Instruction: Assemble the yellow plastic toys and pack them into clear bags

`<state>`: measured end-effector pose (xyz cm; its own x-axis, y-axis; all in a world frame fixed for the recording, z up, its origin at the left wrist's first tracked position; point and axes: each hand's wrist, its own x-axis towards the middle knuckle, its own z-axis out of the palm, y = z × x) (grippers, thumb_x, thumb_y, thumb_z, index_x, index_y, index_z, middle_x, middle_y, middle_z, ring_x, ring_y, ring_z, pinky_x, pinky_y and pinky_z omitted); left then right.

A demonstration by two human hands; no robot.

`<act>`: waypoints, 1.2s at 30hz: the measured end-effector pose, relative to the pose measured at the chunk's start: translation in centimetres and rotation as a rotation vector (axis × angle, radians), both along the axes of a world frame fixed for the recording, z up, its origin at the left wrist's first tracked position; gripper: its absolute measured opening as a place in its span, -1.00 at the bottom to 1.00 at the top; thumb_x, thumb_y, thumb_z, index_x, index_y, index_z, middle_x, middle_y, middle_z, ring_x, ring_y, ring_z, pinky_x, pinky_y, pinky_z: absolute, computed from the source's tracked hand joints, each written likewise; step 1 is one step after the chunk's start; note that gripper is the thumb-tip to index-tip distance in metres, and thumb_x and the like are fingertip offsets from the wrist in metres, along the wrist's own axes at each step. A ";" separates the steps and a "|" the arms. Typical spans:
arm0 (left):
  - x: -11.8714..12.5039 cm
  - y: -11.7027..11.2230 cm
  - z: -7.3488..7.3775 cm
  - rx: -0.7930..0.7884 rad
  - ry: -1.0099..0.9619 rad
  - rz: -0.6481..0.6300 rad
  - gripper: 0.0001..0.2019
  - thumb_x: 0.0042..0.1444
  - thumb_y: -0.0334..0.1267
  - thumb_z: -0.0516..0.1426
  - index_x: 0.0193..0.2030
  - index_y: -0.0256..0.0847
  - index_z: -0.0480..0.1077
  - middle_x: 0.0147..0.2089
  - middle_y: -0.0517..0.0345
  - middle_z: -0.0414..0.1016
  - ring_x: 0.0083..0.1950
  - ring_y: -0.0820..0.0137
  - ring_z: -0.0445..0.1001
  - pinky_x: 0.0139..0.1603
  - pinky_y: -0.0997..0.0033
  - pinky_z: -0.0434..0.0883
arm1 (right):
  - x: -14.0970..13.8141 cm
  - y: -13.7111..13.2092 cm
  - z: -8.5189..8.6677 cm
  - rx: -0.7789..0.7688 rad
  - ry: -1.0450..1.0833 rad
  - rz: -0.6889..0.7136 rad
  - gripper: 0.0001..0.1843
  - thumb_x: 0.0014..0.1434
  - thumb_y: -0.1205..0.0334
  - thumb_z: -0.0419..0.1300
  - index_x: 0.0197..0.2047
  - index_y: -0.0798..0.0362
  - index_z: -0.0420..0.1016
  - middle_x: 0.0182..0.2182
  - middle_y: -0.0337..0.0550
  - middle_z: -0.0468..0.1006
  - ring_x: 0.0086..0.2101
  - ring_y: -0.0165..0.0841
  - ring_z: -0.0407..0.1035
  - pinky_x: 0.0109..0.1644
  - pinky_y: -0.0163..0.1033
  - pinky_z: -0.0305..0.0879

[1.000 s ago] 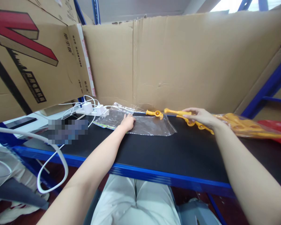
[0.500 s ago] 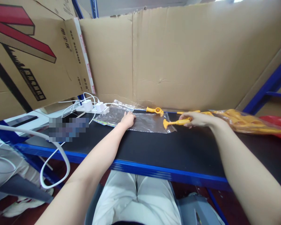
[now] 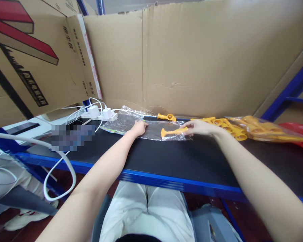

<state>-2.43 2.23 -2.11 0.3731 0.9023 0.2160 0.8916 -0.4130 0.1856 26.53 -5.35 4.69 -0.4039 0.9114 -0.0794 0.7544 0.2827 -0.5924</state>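
Note:
A clear plastic bag [image 3: 121, 122] with a coloured strip along one edge lies on the black tabletop. My left hand [image 3: 139, 128] is on it, fingers curled and closed at the bag. My right hand [image 3: 198, 127] grips one end of a yellow plastic piece [image 3: 172, 132] with a T-shaped end, which points left. This piece is at the right part of the bag; whether it is inside or above the film, I cannot tell. Behind the bag rests another yellow part [image 3: 167, 116] with a round cup. Several loose yellow parts [image 3: 226, 125] lie right of my right hand.
Further right is a clear bag of yellow parts [image 3: 262, 129], beside red plastic [image 3: 296, 134]. A power strip [image 3: 99, 115] with white cables stands at left. Cardboard [image 3: 192, 60] walls the back; a blue rail [image 3: 181, 183] edges the front. A person's leg shows lower left.
My right hand has moved left with the yellow piece, bringing it over the bag's area. More loose yellow parts show behind it. My left hand stays on the bag.

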 end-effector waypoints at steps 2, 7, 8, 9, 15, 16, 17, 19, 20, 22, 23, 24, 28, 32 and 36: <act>0.2 0.0 0.0 -0.035 -0.033 0.013 -0.61 0.15 -0.43 -0.12 0.02 -0.18 0.39 0.11 0.02 0.37 0.22 0.21 0.19 0.25 -0.03 -0.02 | -1.1 0.4 -1.0 0.001 0.063 -0.021 -0.55 -0.10 0.03 0.21 -0.13 0.04 0.53 -0.48 -0.17 0.50 -0.45 -0.37 0.36 -0.35 -0.25 0.31; 0.5 -0.4 0.3 -0.060 -0.070 0.077 -0.62 0.16 -0.42 -0.11 0.02 -0.18 0.39 0.11 0.03 0.37 0.19 0.19 0.24 0.27 -0.10 -0.17 | -2.7 0.8 -1.9 0.109 0.005 -0.063 -0.52 -0.13 0.15 0.22 -0.08 0.07 0.52 -0.38 -0.17 0.53 -0.39 -0.34 0.36 -0.32 -0.26 0.30; 0.5 -0.4 0.4 -0.065 -0.072 0.085 -0.62 0.16 -0.42 -0.11 0.03 -0.18 0.39 0.10 0.03 0.38 0.19 0.18 0.25 0.27 -0.11 -0.20 | -3.0 0.6 -1.7 0.137 -0.033 -0.048 -0.54 -0.14 0.15 0.23 -0.10 0.06 0.53 -0.34 -0.17 0.54 -0.37 -0.32 0.37 -0.30 -0.26 0.30; 0.6 -0.5 0.4 -0.072 -0.075 0.086 -0.61 0.16 -0.42 -0.12 0.03 -0.18 0.39 0.09 0.03 0.39 0.18 0.19 0.26 0.28 -0.11 -0.21 | -3.2 0.4 -1.4 0.162 -0.066 -0.028 -0.55 -0.14 0.14 0.24 -0.12 0.05 0.54 -0.31 -0.16 0.54 -0.35 -0.31 0.38 -0.28 -0.25 0.30; 1.0 -0.4 0.4 -0.152 -0.221 0.042 -0.61 0.08 -0.46 -0.05 0.02 -0.23 0.41 0.11 0.06 0.37 0.19 0.25 0.26 0.29 0.16 -0.02 | -5.1 -0.8 -1.0 0.250 -0.008 0.138 -0.48 -0.12 -0.02 0.25 -0.09 0.08 0.52 -0.19 -0.08 0.52 -0.20 -0.23 0.38 -0.12 -0.19 0.29; 1.0 -0.3 0.3 -0.182 -0.286 0.040 -0.60 0.05 -0.48 -0.05 0.00 -0.25 0.42 0.10 0.08 0.38 0.18 0.28 0.27 0.27 0.25 0.05 | -5.4 -0.8 -1.3 0.227 0.023 0.163 -0.45 -0.11 -0.04 0.25 -0.07 0.10 0.50 -0.21 -0.07 0.52 -0.21 -0.24 0.38 -0.12 -0.19 0.29; 1.1 -0.3 0.2 -0.220 -0.364 0.044 -0.59 0.03 -0.49 -0.05 -0.01 -0.26 0.42 0.09 0.09 0.39 0.16 0.31 0.30 0.23 0.33 0.12 | -5.6 -0.7 -1.7 0.188 0.055 0.180 -0.41 -0.11 -0.06 0.25 -0.05 0.11 0.48 -0.25 -0.07 0.52 -0.24 -0.27 0.38 -0.13 -0.19 0.30; 1.2 -0.2 0.2 -0.310 -0.551 0.071 -0.59 0.01 -0.50 -0.07 -0.03 -0.30 0.43 0.06 0.10 0.42 0.10 0.36 0.36 0.14 0.44 0.23 | -5.9 -0.4 -2.5 0.081 0.127 0.203 -0.36 -0.11 -0.06 0.25 0.01 0.12 0.43 -0.30 -0.10 0.52 -0.30 -0.33 0.38 -0.17 -0.21 0.30; 1.2 -0.2 0.3 -0.351 -0.647 0.090 -0.59 0.00 -0.50 -0.07 -0.05 -0.31 0.43 0.05 0.09 0.43 0.06 0.37 0.39 0.09 0.46 0.28 | -6.0 -0.3 -2.8 0.030 0.170 0.210 -0.34 -0.11 -0.05 0.25 0.03 0.13 0.41 -0.31 -0.10 0.51 -0.32 -0.36 0.38 -0.17 -0.22 0.30; 1.2 -0.3 0.5 -0.407 -0.809 0.122 -0.62 0.01 -0.46 -0.07 -0.08 -0.33 0.44 0.04 0.06 0.44 0.03 0.37 0.41 0.03 0.46 0.32 | -6.3 -0.2 -3.2 -0.034 0.253 0.204 -0.34 -0.11 -0.02 0.26 0.04 0.14 0.39 -0.29 -0.10 0.50 -0.32 -0.39 0.37 -0.16 -0.23 0.30; 1.2 -0.4 0.7 -0.422 -0.872 0.135 -0.65 0.01 -0.43 -0.05 -0.11 -0.32 0.45 0.05 0.05 0.43 0.04 0.36 0.40 0.02 0.46 0.32 | -6.4 -0.2 -3.2 -0.045 0.278 0.188 -0.35 -0.12 -0.01 0.27 0.03 0.14 0.39 -0.29 -0.10 0.50 -0.31 -0.39 0.37 -0.15 -0.22 0.30; 1.2 -0.4 0.8 -0.430 -0.925 0.142 -0.68 0.00 -0.41 -0.03 -0.15 -0.31 0.46 0.06 0.03 0.42 0.07 0.34 0.38 0.02 0.45 0.32 | -6.5 -0.3 -3.1 -0.048 0.292 0.163 -0.36 -0.13 0.01 0.28 0.02 0.15 0.40 -0.29 -0.10 0.50 -0.31 -0.39 0.37 -0.14 -0.22 0.30; 1.2 -0.3 0.9 -0.475 -1.092 0.143 -0.77 -0.05 -0.33 0.03 -0.28 -0.29 0.46 0.06 0.00 0.41 0.14 0.27 0.31 0.03 0.42 0.31 | -6.8 -0.7 -2.8 -0.078 0.311 0.098 -0.39 -0.14 0.07 0.29 0.00 0.12 0.41 -0.31 -0.13 0.50 -0.28 -0.37 0.36 -0.09 -0.18 0.28; 1.2 0.0 0.6 -0.482 -1.126 0.113 -0.78 -0.06 -0.34 0.03 -0.30 -0.29 0.45 0.04 0.00 0.43 0.09 0.27 0.35 0.06 0.37 0.29 | -6.7 -0.5 -3.1 -0.173 0.383 0.138 -0.42 -0.08 0.11 0.27 0.05 0.09 0.38 -0.20 -0.09 0.49 -0.17 -0.35 0.35 0.01 -0.18 0.24; 1.4 0.0 0.3 -0.361 -0.982 0.107 -0.72 0.02 -0.36 -0.04 -0.21 -0.27 0.44 0.08 0.04 0.40 0.14 0.33 0.31 0.17 0.37 0.19 | -6.4 0.1 -3.7 -0.205 0.447 0.218 -0.44 -0.01 0.11 0.22 0.08 0.05 0.34 -0.07 -0.07 0.44 -0.07 -0.33 0.31 0.11 -0.14 0.14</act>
<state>-1.04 2.28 -1.79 0.0946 0.9913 0.0918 0.3114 -0.1171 0.9430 20.16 -5.29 1.03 -0.6169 0.7867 -0.0245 0.3533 0.2489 -0.9018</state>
